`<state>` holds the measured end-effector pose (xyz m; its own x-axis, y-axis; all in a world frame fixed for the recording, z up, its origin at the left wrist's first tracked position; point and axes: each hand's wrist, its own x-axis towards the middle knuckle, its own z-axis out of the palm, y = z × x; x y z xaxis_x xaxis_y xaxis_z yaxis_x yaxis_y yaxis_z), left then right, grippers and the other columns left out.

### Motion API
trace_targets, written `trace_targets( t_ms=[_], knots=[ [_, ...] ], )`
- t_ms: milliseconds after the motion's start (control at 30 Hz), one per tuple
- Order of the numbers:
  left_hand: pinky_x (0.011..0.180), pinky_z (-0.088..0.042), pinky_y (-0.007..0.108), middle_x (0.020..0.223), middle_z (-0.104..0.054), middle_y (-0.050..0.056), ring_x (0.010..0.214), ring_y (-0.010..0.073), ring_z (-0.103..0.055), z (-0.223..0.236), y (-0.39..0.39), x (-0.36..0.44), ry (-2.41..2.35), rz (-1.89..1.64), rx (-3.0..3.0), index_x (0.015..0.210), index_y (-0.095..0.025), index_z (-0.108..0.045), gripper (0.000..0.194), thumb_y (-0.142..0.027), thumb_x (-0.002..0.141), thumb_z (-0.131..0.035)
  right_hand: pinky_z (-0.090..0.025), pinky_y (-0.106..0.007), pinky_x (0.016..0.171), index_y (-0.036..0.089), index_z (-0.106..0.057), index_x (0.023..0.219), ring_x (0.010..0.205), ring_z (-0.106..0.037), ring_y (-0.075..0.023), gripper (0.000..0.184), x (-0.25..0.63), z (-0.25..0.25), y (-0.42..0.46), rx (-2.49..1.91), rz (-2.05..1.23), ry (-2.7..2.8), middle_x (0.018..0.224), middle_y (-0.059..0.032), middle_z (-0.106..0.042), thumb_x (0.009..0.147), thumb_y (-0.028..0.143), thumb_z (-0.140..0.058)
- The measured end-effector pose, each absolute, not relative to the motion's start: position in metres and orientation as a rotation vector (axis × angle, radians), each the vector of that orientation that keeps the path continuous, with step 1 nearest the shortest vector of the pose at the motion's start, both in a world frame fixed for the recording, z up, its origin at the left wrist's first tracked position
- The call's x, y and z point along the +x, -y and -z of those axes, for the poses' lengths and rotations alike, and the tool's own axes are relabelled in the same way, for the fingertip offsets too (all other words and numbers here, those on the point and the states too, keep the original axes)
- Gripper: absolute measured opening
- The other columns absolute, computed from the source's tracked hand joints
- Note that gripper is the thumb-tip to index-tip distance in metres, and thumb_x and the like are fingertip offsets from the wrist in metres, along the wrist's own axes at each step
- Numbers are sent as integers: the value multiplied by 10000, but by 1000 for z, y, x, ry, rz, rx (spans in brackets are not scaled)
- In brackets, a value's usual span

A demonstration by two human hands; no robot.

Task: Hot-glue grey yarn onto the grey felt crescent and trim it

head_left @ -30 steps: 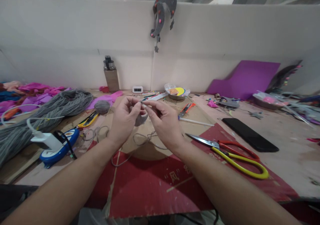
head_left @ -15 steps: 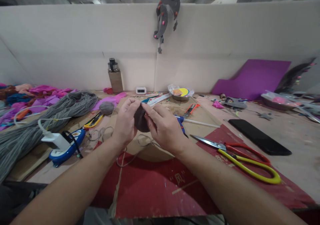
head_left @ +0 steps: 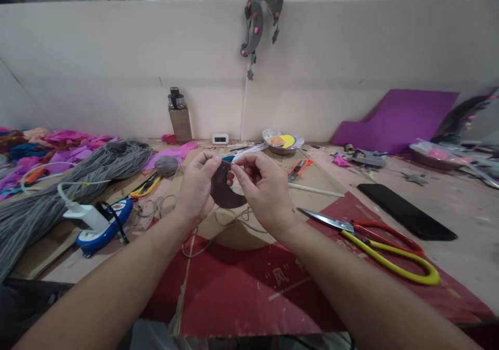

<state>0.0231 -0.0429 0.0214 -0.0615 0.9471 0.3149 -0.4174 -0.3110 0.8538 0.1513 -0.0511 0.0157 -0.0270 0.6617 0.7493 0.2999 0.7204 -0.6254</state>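
My left hand [head_left: 198, 186] pinches a dark grey crescent-shaped piece [head_left: 226, 193], felt-like, by its upper left part. To the right of it, my right hand [head_left: 263, 186] is closed with thumb and index finger pressed together; what is between them is too small to make out. The right fingertips are close to the crescent's inner curve. Thin grey cord [head_left: 230, 217] lies in loose loops on the cardboard [head_left: 234, 282] below both hands. Large scissors [head_left: 384, 243] with one red and one yellow handle rest right of my right forearm.
A black phone [head_left: 405, 211] lies on the right. Grey yarn [head_left: 105, 173], a small yarn ball [head_left: 167, 166], a yellow cutter [head_left: 148, 185] and a blue power strip [head_left: 105, 228] are on the left. Behind are an orange cutter [head_left: 299, 169] and a bottle [head_left: 180, 119].
My right hand has drawn back to the right from the crescent, uncovering more of its lower curve. My left hand keeps its hold. The view has tipped slightly downward.
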Motion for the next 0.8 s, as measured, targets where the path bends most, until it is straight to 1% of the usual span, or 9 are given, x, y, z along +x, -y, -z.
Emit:
trace_targets(
  t_ms=[67, 133, 233, 267, 333, 400, 567, 700, 800],
  knots=[
    [541, -476, 211, 602, -538, -53, 527, 87, -546, -21, 43, 24, -693, -1602, 1093, 728, -203, -495, 165, -216, 757, -657, -436, -276, 614, 220, -564, 847, 605, -540, -114, 50, 149, -17, 51, -778, -517, 1549, 677, 30, -604, 881, 220, -600],
    [541, -481, 219, 612, -551, -48, 534, 92, -555, -20, 43, 24, -688, -1585, 1102, 732, -203, -496, 165, -228, 760, -657, -423, -258, 567, 227, -535, 852, 566, -538, -104, 84, 148, -19, 51, -775, -663, 1467, 623, 60, -562, 866, 238, -616],
    [539, -484, 229, 619, -553, -44, 537, 97, -557, -20, 42, 24, -694, -1574, 1117, 736, -201, -496, 172, -238, 753, -664, -420, -245, 538, 227, -565, 898, 537, -543, -102, 119, 146, -22, 51, -811, -786, 1390, 545, 95, -477, 828, 256, -657],
    [537, -483, 230, 617, -552, -43, 536, 98, -556, -19, 42, 25, -696, -1570, 1120, 735, -200, -497, 173, -239, 751, -664, -429, -247, 541, 221, -589, 904, 538, -553, -104, 113, 146, -23, 51, -814, -827, 1383, 545, 91, -492, 824, 260, -658],
    [531, -478, 227, 609, -555, -40, 531, 98, -553, -19, 43, 25, -690, -1557, 1133, 735, -200, -497, 175, -244, 756, -665, -456, -258, 561, 201, -631, 888, 560, -583, -110, 97, 146, -25, 50, -798, -927, 1377, 593, 57, -575, 826, 274, -649],
    [531, -478, 224, 606, -560, -40, 529, 96, -553, -18, 43, 25, -671, -1545, 1141, 743, -200, -496, 181, -247, 764, -670, -472, -265, 571, 182, -655, 863, 571, -593, -114, 116, 146, -25, 50, -776, -1016, 1356, 643, 25, -629, 820, 290, -649],
    [513, -476, 219, 607, -553, -49, 511, 91, -547, -17, 45, 26, -696, -1549, 1144, 751, -199, -487, 226, -268, 748, -702, -476, -255, 551, 169, -665, 839, 554, -582, -114, 154, 145, -22, 44, -767, -1089, 1322, 614, 22, -631, 781, 311, -667],
    [478, -464, 201, 583, -536, -59, 470, 76, -530, -17, 45, 28, -749, -1589, 1174, 732, -192, -502, 240, -275, 725, -726, -453, -246, 529, 172, -651, 806, 519, -566, -112, 129, 144, -19, 39, -806, -1040, 1339, 561, 30, -614, 756, 291, -649],
    [473, -476, 207, 571, -548, -55, 457, 82, -542, -16, 45, 29, -785, -1591, 1186, 727, -189, -515, 245, -274, 714, -745, -441, -244, 525, 176, -635, 768, 504, -553, -108, 102, 144, -18, 38, -803, -1103, 1315, 545, 35, -605, 719, 266, -644]
  ],
)
